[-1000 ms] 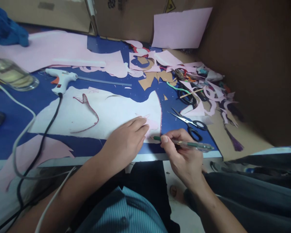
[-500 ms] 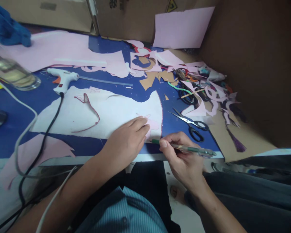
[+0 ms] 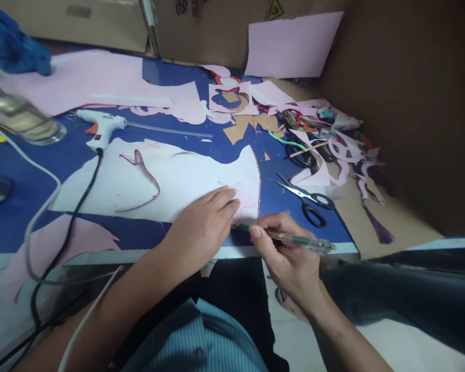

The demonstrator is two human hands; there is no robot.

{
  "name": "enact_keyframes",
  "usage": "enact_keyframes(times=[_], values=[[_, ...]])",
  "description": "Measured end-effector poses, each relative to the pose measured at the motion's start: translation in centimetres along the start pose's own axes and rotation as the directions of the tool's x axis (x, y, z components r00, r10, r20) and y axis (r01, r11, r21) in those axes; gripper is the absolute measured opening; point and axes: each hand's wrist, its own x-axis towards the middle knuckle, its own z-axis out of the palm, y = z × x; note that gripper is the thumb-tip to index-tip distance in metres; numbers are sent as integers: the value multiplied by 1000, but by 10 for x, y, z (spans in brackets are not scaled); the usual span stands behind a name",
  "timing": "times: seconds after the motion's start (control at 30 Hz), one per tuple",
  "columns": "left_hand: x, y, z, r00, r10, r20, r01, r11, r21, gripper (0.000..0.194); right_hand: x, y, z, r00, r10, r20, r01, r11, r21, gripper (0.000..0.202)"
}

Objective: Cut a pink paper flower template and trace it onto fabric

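Observation:
White fabric [image 3: 186,178] with a red-stitched right edge lies flat on the blue table. My left hand [image 3: 203,225] rests palm down on its lower right part, fingers stretched over a small pink paper piece [image 3: 246,198]. Between the fingers and thumb of my right hand [image 3: 290,253] is a green pen [image 3: 300,241], its tip beside the left fingertips at the fabric's lower edge. A strip with red stitching [image 3: 151,178] curls on the fabric's left half. Open scissors [image 3: 304,195] with black handles lie to the right of the fabric.
A white glue gun [image 3: 103,126] with a black cord lies behind the fabric. Pink scraps [image 3: 343,150] and brown pieces are heaped at the back right. A glass jar [image 3: 27,121] stands at the left. Cardboard walls [image 3: 395,113] rise behind and right.
The pen and my right hand have shifted slightly left, bringing the tip closer to my left fingers. My left hand has stayed in place. The dark-clothed legs at the right have moved.

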Motion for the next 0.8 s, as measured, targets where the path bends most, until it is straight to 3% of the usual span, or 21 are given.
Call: enact_keyframes(times=[0.43,0.8], values=[[-1,0,0,1000,-18,1,18,1000,-21,26,1,-3,0,1000,6,-15,-7,999,-39,14],[0,1,-1,1000,-1,-1,1,1000,5,25,-3,3,-3,995,82,-57,-82,997,-2,15]])
